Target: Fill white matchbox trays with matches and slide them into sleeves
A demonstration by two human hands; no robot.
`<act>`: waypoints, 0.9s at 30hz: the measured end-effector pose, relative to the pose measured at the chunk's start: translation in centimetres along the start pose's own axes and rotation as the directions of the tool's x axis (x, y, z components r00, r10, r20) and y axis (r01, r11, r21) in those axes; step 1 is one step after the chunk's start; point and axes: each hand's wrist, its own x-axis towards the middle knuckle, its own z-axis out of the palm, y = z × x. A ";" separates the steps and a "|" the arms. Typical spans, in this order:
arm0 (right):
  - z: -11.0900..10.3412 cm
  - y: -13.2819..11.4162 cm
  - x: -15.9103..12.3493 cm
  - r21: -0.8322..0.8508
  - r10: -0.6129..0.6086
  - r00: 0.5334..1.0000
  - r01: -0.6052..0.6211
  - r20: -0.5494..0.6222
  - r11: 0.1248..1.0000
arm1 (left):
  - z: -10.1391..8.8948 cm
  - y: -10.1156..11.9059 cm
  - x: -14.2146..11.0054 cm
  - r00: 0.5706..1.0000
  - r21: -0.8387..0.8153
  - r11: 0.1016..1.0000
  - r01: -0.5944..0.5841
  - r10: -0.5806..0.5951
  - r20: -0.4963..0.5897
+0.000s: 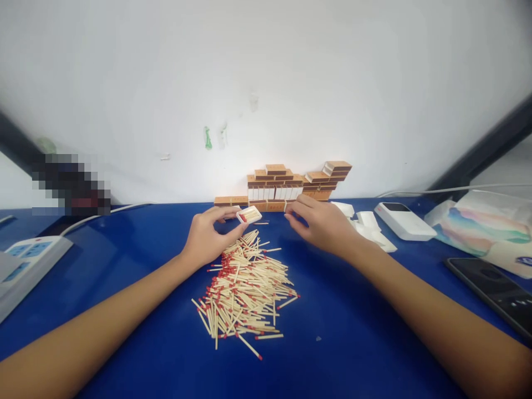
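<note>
The left hand [206, 236] is pinching a small white tray [249, 214] of matches above the match pile [245, 288]. The right hand [322, 224] is reaching, fingers loosely open, toward the stacked matchboxes [291, 185] by the wall.

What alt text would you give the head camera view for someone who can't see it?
The left hand holds a small white tray of matches above a loose pile of red-tipped matches on a blue table; the right hand rests beside it, before stacked matchboxes along the wall.
</note>
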 end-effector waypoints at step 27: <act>-3.7 10.3 -1.5 -0.178 0.408 0.864 -0.370 0.295 0.912 | 0.0 -0.5 -0.1 0.970 0.072 0.969 -0.236 0.230 0.077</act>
